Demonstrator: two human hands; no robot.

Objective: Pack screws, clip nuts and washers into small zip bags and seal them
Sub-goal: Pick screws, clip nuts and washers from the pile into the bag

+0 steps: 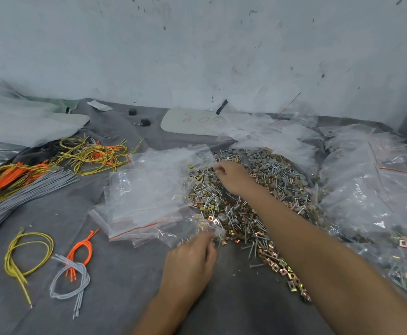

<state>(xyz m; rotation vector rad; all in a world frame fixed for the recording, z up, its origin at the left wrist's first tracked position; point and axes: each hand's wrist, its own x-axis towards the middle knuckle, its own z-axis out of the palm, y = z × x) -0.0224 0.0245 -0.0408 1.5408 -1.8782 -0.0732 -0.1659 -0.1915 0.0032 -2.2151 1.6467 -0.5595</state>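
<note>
A small zip bag is gripped at its lower edge by the left hand, whose fingers are curled round the crumpled plastic; a few brass-coloured parts can be made out inside it, though not told apart. The bag is held just above the near-left edge of a wide pile of loose hardware spread on a grey cloth. The right hand is stretched across that pile, palm down, with its fingers bent and its fingertips lowered onto the grey washers at the far side; whether anything is pinched between them cannot be told. Silver screws are heaped through the middle of the pile, and square clip nuts are strewn along its near edge beneath the right forearm. A stack of empty zip bags with red seal strips is laid just left of the pile, touching it. Filled bags are heaped to the right. On the cloth to the left, a yellow wire loop, orange wires and grey wires are laid near one another. A white board with handwriting is propped near the stained wall.
</note>
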